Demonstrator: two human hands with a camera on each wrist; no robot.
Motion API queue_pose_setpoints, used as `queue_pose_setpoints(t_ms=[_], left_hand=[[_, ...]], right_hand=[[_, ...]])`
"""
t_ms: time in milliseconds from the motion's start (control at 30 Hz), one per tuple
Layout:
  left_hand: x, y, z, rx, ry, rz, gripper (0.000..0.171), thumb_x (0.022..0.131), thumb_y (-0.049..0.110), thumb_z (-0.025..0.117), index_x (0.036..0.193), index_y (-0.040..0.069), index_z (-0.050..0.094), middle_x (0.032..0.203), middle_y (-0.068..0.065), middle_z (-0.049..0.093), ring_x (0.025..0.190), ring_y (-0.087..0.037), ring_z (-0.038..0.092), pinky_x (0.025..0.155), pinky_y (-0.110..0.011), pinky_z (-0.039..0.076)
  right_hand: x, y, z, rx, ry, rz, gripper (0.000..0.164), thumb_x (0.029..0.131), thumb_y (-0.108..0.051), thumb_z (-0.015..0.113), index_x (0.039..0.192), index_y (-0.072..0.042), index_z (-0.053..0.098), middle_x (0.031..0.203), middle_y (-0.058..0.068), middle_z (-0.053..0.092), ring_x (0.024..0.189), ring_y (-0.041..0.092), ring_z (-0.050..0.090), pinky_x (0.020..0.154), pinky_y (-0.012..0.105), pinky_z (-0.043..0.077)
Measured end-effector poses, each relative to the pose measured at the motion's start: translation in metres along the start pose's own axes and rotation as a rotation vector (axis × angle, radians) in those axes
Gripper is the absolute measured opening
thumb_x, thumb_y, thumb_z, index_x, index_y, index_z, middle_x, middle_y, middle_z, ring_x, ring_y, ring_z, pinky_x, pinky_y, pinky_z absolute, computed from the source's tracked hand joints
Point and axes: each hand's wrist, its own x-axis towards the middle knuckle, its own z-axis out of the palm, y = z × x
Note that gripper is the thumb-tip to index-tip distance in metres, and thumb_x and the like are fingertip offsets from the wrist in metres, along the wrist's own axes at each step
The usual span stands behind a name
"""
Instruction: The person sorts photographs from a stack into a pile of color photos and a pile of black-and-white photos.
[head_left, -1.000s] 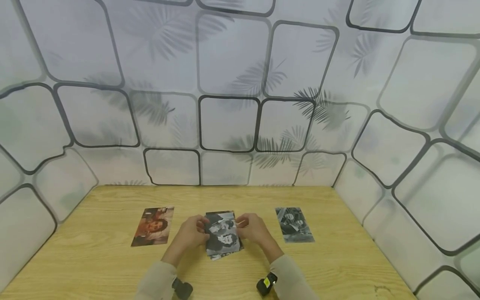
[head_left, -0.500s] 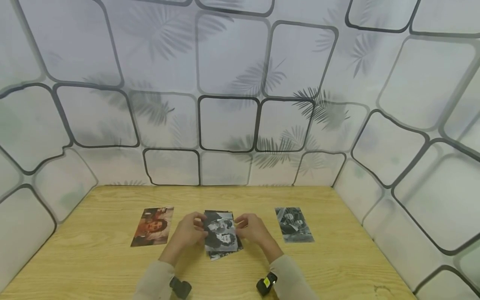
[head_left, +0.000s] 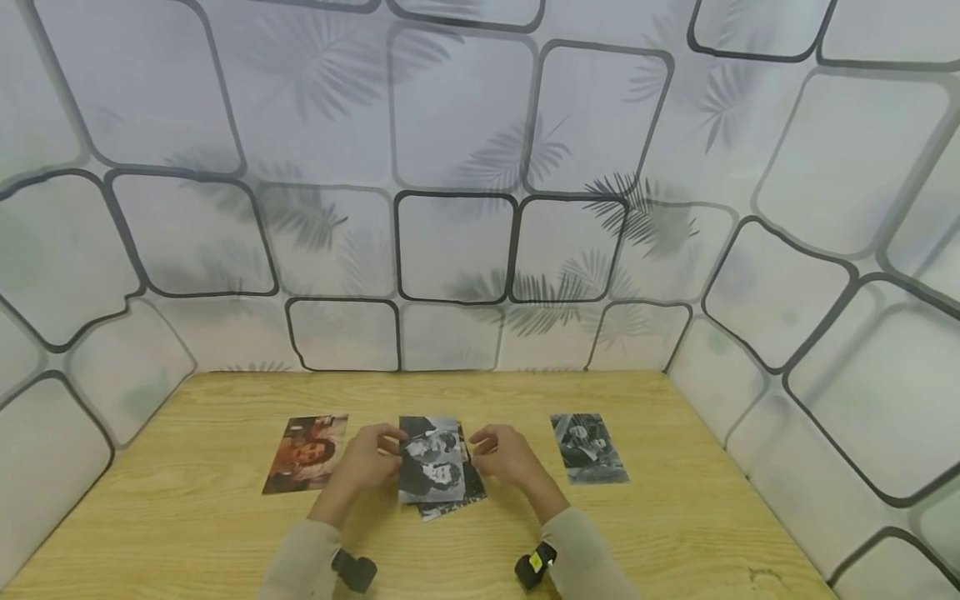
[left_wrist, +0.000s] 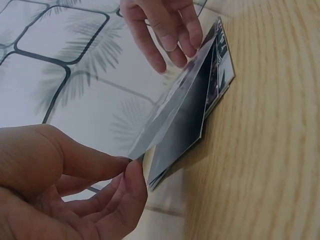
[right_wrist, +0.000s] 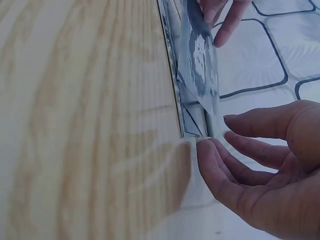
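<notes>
Between thumb and fingers my left hand (head_left: 367,458) pinches the left edge of a black-and-white photo (head_left: 431,462) of two people. Seen from the left wrist, this photo (left_wrist: 167,115) is tilted up off a small stack of photos (left_wrist: 221,70) lying on the wood surface. The stack's dark lower right part (head_left: 474,485) shows from under it in the head view. My right hand (head_left: 504,454) is at the stack's right side. In the right wrist view its fingertips (right_wrist: 206,146) are right at the stack's near end, the thumb apart from them and nothing gripped.
A reddish colour photo (head_left: 307,452) lies on the wooden table (head_left: 187,533) to the left. Another black-and-white photo (head_left: 588,448) lies to the right. Patterned white cloth (head_left: 457,250) walls in the back and sides. A small black camera is strapped at each wrist.
The left hand has moved slightly left with the top photo, sliding and lifting it off the stack, so more of the photos beneath shows. The right hand has barely moved, and the photo has left its fingers.
</notes>
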Motion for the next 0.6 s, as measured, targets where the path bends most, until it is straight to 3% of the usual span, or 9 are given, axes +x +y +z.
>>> queue_pose_setpoints(t_ms=[300, 600], left_hand=[[-0.004, 0.013, 0.006, -0.089, -0.037, 0.034, 0.036, 0.089, -0.017, 0.058, 0.122, -0.006, 0.067, 0.104, -0.022, 0.059, 0.073, -0.021, 0.061, 0.057, -0.034, 0.057], [-0.011, 0.025, 0.019, -0.076, -0.018, 0.057, 0.033, 0.09, -0.017, 0.057, 0.118, -0.004, 0.069, 0.099, -0.017, 0.061, 0.071, -0.017, 0.058, 0.056, -0.027, 0.058]], right_hand=[[0.001, -0.005, -0.004, 0.014, -0.006, -0.032, 0.031, 0.094, -0.008, 0.072, 0.124, -0.002, 0.069, 0.109, 0.017, 0.074, 0.088, 0.023, 0.073, 0.073, 0.035, 0.063], [-0.009, -0.008, -0.02, 0.095, -0.029, -0.044, 0.033, 0.093, -0.003, 0.07, 0.125, 0.003, 0.067, 0.113, 0.024, 0.07, 0.085, 0.031, 0.074, 0.073, 0.041, 0.066]])
